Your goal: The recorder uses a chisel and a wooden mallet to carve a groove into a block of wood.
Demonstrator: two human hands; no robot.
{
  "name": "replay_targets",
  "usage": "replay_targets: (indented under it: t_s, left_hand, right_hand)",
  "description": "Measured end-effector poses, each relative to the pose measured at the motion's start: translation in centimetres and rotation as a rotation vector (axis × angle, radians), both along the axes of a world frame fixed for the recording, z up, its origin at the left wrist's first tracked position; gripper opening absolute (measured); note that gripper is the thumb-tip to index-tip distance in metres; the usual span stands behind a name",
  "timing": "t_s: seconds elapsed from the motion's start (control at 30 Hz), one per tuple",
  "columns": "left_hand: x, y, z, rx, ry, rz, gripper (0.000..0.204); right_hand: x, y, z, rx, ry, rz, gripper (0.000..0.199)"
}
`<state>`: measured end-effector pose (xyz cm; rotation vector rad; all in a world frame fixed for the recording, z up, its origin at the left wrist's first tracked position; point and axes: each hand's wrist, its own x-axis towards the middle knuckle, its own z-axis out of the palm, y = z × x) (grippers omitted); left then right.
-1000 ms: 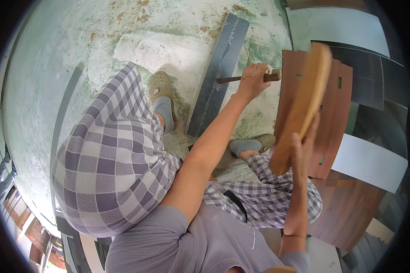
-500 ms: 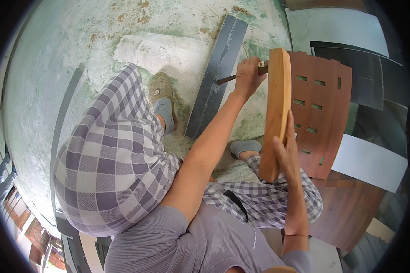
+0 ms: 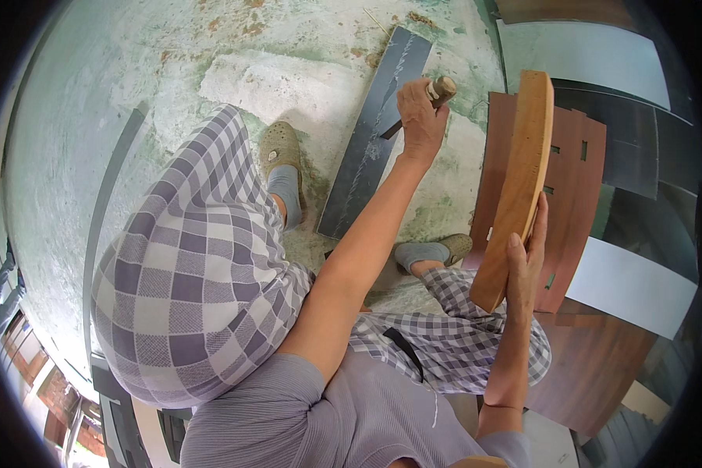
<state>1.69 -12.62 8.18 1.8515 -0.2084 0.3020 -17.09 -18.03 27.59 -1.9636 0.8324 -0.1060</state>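
Note:
My left hand (image 3: 420, 117) is shut on a tool with a wooden handle (image 3: 443, 86) and a dark metal shaft, held just above a long dark grey strip (image 3: 366, 156) lying on the floor. My right hand (image 3: 526, 257) grips the lower end of a curved light-brown wooden piece (image 3: 519, 171), which stands on edge and leans slightly right. Behind it lies a reddish-brown slotted wooden panel (image 3: 573, 187). I am squatting, with my checked trousers (image 3: 195, 273) filling the lower left.
The floor is stained grey-green concrete with a pale slab (image 3: 288, 86) at the top. My sandalled feet (image 3: 281, 156) (image 3: 437, 251) flank the dark strip. Dark sheets (image 3: 639, 148), a white panel (image 3: 632, 285) and a brown board (image 3: 593, 374) lie stacked at the right.
My right hand has turned the curved wooden piece from face-on to edge-on and tilted it right. My left hand has shifted slightly up and left, swinging the tool's handle upward.

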Motion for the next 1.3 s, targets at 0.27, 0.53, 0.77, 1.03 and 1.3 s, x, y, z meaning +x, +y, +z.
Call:
replay_targets:
  t_s: [0.27,0.53,0.77,1.03,1.3]
  left_hand:
    - [0.0,0.0,-0.9,0.075,-0.038,0.114,0.043]
    - [-0.2,0.2,0.0,0.015,0.027,0.057,0.042]
    - [-0.1,0.3,-1.6,0.056,-0.058,0.052,0.053]
    - [0.0,-0.1,-1.4,0.013,-0.036,0.066,0.049]
    - [0.4,0.6,-0.7,0.071,-0.010,0.158,0.052]
  right_hand:
    - [-0.8,0.7,-0.2,-0.091,-0.134,-0.008,0.091]
    - [0.1,1.4,-0.1,0.061,0.211,0.243,0.081]
    - [1.0,1.9,0.8,-0.029,-0.130,0.029,0.088]
    - [0.9,2.0,1.2,0.120,0.184,0.224,0.082]
    - [0.9,2.1,0.7,0.029,0.138,0.213,0.083]
